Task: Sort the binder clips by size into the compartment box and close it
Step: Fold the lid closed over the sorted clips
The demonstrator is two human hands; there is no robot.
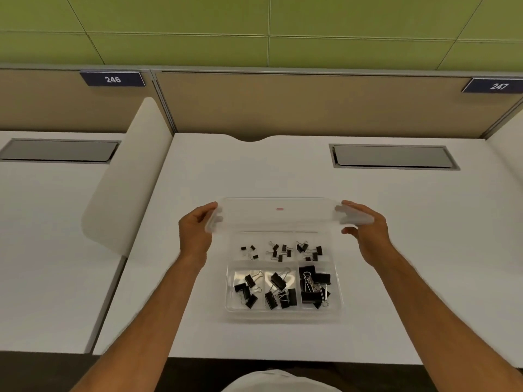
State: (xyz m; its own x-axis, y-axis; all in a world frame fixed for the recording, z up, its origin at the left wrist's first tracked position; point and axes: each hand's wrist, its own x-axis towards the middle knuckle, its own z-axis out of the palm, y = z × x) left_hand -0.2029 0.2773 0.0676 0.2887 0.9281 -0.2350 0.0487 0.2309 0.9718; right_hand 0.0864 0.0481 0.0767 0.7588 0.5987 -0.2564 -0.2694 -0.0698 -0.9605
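A clear compartment box (338,308) sits on the white desk, its six compartments holding black binder clips (278,291): small ones in the far row, larger ones in the near row. The clear lid (278,215) is held raised and tilted above the box's far edge. My left hand (195,232) grips the lid's left end, fingers curled round it. My right hand (366,230) grips the lid's right end, thumb underneath.
The white desk (410,250) has a grey cable hatch (393,156) at the far right. A white divider panel (127,176) stands on the left, with a tan partition wall behind. Labels 246 and 247 hang on the partition.
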